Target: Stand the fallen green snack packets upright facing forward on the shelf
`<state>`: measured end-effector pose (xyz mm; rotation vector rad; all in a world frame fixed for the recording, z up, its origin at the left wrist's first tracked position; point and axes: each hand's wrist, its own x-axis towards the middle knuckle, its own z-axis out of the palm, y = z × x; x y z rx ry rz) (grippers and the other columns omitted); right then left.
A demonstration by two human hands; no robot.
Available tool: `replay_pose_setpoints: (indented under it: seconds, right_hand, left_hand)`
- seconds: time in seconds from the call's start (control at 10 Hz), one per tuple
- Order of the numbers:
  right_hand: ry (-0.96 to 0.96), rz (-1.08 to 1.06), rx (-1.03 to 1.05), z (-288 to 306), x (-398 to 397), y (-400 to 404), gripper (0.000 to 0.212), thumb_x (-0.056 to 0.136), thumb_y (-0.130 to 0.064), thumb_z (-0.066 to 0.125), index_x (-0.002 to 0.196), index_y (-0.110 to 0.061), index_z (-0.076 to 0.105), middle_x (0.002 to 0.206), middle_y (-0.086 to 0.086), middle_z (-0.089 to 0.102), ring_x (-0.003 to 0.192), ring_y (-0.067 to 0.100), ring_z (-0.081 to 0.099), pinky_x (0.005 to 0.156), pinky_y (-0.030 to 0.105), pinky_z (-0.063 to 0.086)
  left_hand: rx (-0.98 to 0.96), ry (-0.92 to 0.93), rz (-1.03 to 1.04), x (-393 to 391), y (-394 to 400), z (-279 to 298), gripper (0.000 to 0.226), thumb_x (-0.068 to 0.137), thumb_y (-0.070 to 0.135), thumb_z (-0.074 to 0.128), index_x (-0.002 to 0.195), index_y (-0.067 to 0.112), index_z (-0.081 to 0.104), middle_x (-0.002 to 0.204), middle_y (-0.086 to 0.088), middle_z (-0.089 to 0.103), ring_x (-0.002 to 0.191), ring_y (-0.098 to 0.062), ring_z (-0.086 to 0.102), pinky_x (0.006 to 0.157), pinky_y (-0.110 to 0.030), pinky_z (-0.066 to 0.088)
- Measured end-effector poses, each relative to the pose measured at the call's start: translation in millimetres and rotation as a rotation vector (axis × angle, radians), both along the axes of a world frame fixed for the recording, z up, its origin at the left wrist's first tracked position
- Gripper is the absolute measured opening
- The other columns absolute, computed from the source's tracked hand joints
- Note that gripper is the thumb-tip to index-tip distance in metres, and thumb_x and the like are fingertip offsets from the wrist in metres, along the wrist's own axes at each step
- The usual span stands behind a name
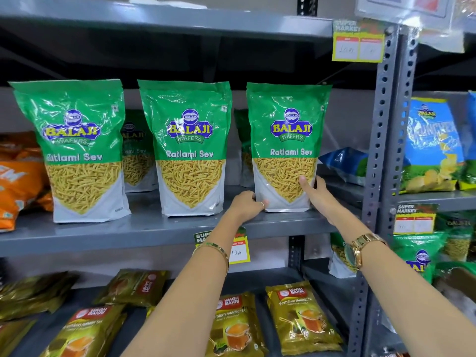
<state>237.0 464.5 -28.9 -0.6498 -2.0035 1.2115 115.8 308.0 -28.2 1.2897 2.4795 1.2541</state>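
Grey metal shelf [144, 231] carries three green packets upright, labels forward. Both hands clasp the rightmost packet [287, 148] at its base: left hand [247, 202] curled against its left edge, right hand [315, 193] with fingers [304, 182] on its front.

packets [190, 148] side by side on shelf [154, 228]

- We face a grey metal shelf [154, 229] with another grey board [164, 21] overhead.
- We see a perforated grey upright [383, 124] at the right, dividing this rack from the next.
- We note a pale grey back wall [345, 119] behind the shelving.
- We find yellow-green price tags [358, 42] clipped to the shelf edges.
- Bright light glares off the packaging.
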Motion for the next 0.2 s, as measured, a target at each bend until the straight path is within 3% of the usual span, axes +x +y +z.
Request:
replay_pose_setpoints:
  seconds: [0.1, 0.2]
  right_hand:
    - [0.126, -0.107, 0.128, -5.2, 4.9, -15.8, 0.079, 0.086, -0.057, 0.046, 0.148, -0.025, 0.009, 0.153, 0.011, 0.031, 0.138, 0.032, 0.032, 0.110, 0.046, 0.028]
    - [0.316, -0.251, 0.308, -12.7, 4.3, -32.7, 0.071, 0.089, -0.043, 0.051, 0.147, -0.023, 0.015, 0.155, 0.009, 0.025, 0.139, 0.027, 0.028, 0.110, 0.043, 0.028]
  left_hand:
    - [0.028, -0.017, 0.025, 1.6, -3.2, 1.4, 0.027, 0.085, 0.037, 0.056, 0.074, 0.013, 0.051, 0.074, 0.000, 0.052, 0.066, -0.014, 0.048, 0.055, -0.027, 0.035]
    - [0.170, -0.044, 0.034, 2.4, -4.1, 0.1, 0.038, 0.085, 0.036, 0.057, 0.108, 0.006, 0.057, 0.100, -0.006, 0.060, 0.092, -0.021, 0.056, 0.077, -0.028, 0.043]
